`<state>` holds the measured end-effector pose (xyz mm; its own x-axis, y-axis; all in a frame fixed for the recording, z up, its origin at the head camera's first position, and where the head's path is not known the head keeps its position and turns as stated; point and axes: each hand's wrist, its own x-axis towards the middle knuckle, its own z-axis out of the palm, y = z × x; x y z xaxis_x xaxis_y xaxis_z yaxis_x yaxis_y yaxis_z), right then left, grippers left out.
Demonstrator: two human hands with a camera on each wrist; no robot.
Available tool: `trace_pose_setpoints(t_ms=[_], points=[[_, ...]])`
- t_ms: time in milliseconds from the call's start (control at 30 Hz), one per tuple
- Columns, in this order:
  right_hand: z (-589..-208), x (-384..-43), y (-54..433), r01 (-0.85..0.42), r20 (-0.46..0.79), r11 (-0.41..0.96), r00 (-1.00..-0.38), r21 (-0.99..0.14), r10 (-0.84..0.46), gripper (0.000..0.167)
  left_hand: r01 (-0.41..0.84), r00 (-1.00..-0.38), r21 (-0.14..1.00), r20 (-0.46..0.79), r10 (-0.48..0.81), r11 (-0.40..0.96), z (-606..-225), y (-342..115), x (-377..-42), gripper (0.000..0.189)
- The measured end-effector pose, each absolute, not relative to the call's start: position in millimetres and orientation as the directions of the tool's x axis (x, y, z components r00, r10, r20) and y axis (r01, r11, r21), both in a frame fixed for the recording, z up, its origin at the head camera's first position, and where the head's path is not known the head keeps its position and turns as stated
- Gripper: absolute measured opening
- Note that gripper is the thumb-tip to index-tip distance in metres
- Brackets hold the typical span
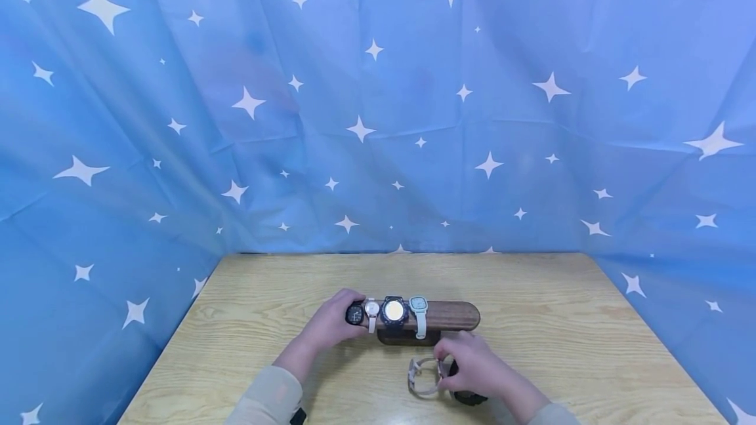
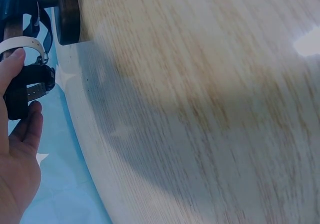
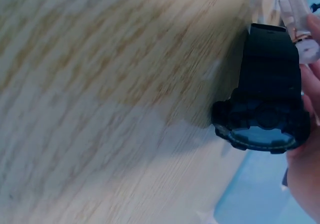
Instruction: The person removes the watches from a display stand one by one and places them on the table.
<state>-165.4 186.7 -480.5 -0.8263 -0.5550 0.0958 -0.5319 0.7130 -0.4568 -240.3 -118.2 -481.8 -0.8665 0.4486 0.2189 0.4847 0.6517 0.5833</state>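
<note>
A wooden watch stand [image 1: 455, 315] holds several watches side by side on its bar. My left hand [image 1: 333, 321] grips the bar's left end, where a black square watch [image 1: 354, 314] sits, with the thumb by the white-strapped watch [image 1: 371, 308]. A large dark round watch [image 1: 394, 311] and a mint-green watch [image 1: 418, 305] are further right along the bar. In front of the stand, my right hand [image 1: 472, 364] pinches a small pale-strapped watch [image 1: 411, 379] at its case, its strap forming a loop. Close under that hand is a chunky black watch [image 3: 270, 83], partly hidden in the head view.
The stand's dark base [image 1: 407, 338] rests on a light wood-grain table [image 1: 266, 287]. A blue curtain with white stars [image 1: 378, 117] hangs behind the table and along both sides. The bar's right end carries no watch.
</note>
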Motion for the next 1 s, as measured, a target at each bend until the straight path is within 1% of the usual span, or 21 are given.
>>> trace_pose_setpoints(t_ms=[200,533,800,1000], points=[[-481.7,-164.4,183.3,-0.542,0.082,0.733,-0.823,-0.412,-0.562,0.038,0.489,-0.865,0.582,0.225,0.449,0.65,-481.3,-118.5,-240.3,0.058],[-483.8,-162.5,180.8,-0.515,0.06,0.765,-0.842,-0.387,-0.537,0.037,0.482,-0.868,0.589,0.219,0.446,0.649,-481.8,-118.2,-239.6,0.058],[-483.9,-162.7,180.2,-0.526,0.065,0.766,-0.837,-0.369,-0.543,0.037,0.473,-0.873,0.589,0.213,0.439,0.655,-483.4,-118.7,-241.2,0.058],[-487.2,-164.2,179.8,-0.529,0.065,0.768,-0.836,-0.361,-0.545,0.036,0.49,-0.865,0.58,0.23,0.446,0.651,-484.9,-119.7,-241.9,0.057]])
